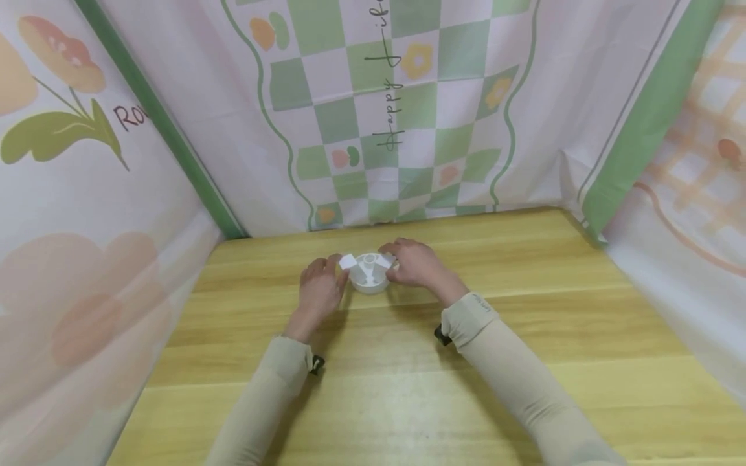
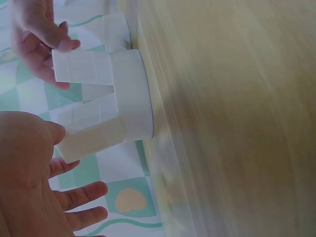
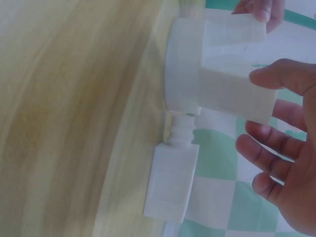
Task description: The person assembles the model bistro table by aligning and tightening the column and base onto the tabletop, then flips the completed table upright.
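A round, shallow white dish-like piece [image 1: 370,287] sits upright on the wooden table. Two flat-sided white blocks stand up from it, leaning outward. My left hand [image 1: 320,288] pinches the left block [image 2: 91,129] near its top between thumb and index finger, the other fingers spread. With thumb and fingertips, my right hand [image 1: 410,264] pinches the right block [image 3: 237,94] by its upper end. Both blocks' lower ends meet the dish's rim in the wrist views. Inside the dish, a small white ring shape [image 1: 370,259] shows between the blocks.
Close beside the dish lies another white block with a ribbed neck [image 3: 170,180], low on the table. The wooden tabletop [image 1: 384,401] reaches back to a printed checkered curtain [image 1: 384,116]. Patterned cloth also hangs along the left and right sides.
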The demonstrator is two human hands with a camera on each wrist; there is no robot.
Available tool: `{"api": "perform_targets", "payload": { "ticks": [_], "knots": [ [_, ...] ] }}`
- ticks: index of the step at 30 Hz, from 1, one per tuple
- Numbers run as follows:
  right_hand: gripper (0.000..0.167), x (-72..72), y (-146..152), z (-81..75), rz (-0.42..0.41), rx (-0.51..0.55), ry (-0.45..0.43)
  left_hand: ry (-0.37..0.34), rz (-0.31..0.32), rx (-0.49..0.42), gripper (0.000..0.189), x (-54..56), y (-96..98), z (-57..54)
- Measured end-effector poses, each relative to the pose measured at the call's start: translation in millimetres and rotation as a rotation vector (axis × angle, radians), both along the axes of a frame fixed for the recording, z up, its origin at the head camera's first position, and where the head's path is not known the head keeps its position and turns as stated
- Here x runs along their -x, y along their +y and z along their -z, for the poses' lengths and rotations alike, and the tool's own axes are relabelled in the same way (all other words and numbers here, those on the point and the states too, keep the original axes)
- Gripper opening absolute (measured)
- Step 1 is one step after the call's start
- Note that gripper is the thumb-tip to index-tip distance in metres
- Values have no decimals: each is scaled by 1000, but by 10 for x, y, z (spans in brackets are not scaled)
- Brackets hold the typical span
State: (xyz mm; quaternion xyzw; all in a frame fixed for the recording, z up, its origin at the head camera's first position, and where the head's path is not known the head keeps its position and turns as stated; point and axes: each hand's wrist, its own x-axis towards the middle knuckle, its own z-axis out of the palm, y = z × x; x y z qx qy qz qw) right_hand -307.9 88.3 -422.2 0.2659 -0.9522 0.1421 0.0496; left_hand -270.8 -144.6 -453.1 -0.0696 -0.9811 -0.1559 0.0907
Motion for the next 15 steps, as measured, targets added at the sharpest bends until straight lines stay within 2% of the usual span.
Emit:
{"api": "perform_targets", "payload": {
  "ticks": [5,15],
  "knots": [
    [55,-1,28,-29,-25,-14,-24,3,2,9,48,-3,-7,1],
    [54,3,37,-65,-21,-51,1,10,3,4,47,-15,-11,-17]
  ]
}}
